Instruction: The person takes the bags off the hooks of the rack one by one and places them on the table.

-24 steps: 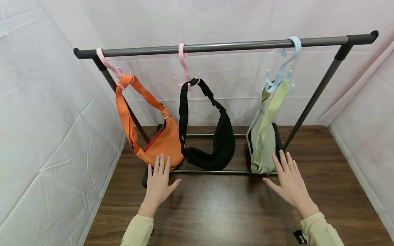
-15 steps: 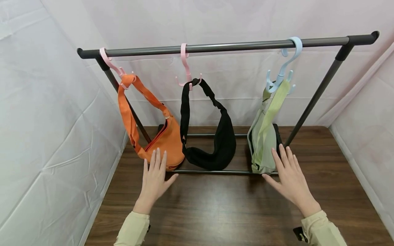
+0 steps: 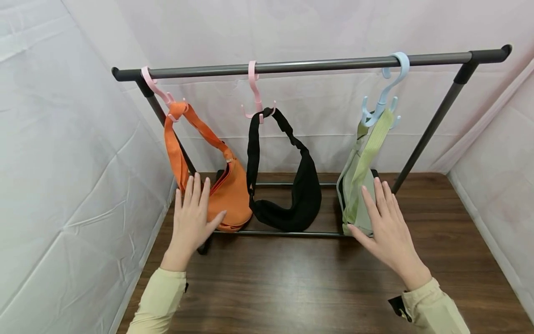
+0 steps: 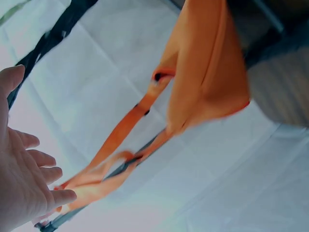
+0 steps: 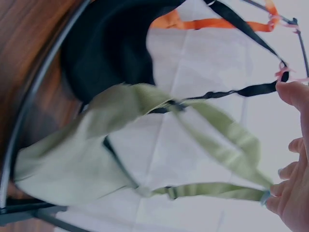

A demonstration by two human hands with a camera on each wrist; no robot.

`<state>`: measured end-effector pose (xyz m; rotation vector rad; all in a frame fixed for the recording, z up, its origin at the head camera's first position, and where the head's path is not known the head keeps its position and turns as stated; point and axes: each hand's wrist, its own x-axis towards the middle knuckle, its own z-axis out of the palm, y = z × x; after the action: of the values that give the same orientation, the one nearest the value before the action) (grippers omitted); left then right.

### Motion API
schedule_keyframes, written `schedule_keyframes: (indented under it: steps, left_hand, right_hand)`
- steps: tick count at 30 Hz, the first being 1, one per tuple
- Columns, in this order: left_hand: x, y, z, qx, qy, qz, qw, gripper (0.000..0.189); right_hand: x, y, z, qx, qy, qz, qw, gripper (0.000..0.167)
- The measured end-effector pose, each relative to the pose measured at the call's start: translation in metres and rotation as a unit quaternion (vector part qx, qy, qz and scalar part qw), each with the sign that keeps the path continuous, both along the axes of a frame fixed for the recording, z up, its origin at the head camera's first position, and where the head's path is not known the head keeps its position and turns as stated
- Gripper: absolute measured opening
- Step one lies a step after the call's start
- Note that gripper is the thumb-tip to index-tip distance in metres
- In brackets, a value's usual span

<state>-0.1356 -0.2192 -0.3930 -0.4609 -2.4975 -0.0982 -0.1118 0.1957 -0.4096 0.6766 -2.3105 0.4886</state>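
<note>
Three shoulder bags hang by their straps from a dark metal rack (image 3: pixel 308 67). The orange bag (image 3: pixel 232 197) is at the left on a pink hook (image 3: pixel 156 88). My left hand (image 3: pixel 189 222), fingers straight and holding nothing, overlaps its lower left side in the head view. In the middle hangs the black bag (image 3: pixel 306 195) from another pink hook (image 3: pixel 254 88). The pale green bag (image 3: pixel 356 199) is at the right on a light blue hook (image 3: pixel 385 93). My right hand (image 3: pixel 388 227), palm down with fingers spread, overlaps that bag's lower right edge and holds nothing.
The rack stands on a dark brown wooden tabletop (image 3: pixel 283 287), its lower bars (image 3: pixel 292 234) running behind and below the bags. White cloth walls (image 3: pixel 83 167) close in the left, back and right sides.
My left hand has moved left and up, away from the orange bag's bottom toward its strap side. My right hand has moved slightly up and left, over the green bag's edge. The bags hang unchanged.
</note>
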Motion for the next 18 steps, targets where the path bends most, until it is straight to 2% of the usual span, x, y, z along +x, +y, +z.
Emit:
schedule_keyframes:
  steps: [5, 10, 14, 18]
  left_hand:
    - [-0.01, -0.009, 0.02, 0.0, 0.045, -0.003, 0.999, 0.083]
    - [-0.017, -0.015, 0.033, -0.002, 0.053, 0.002, 0.9986, 0.083]
    - [-0.019, -0.017, 0.039, -0.008, 0.049, 0.005, 0.9988, 0.084]
    - [-0.021, -0.019, 0.049, -0.007, 0.043, 0.011, 0.999, 0.086]
  right_hand:
    - [-0.002, -0.019, 0.015, -0.027, 0.051, 0.037, 0.9976, 0.07]
    - [-0.006, -0.038, 0.021, -0.02, 0.071, 0.069, 0.9949, 0.065]
    - [-0.009, -0.052, 0.023, 0.005, 0.058, 0.08, 0.9951, 0.064]
    - [-0.011, -0.065, 0.023, 0.032, 0.026, 0.089, 0.9952, 0.066]
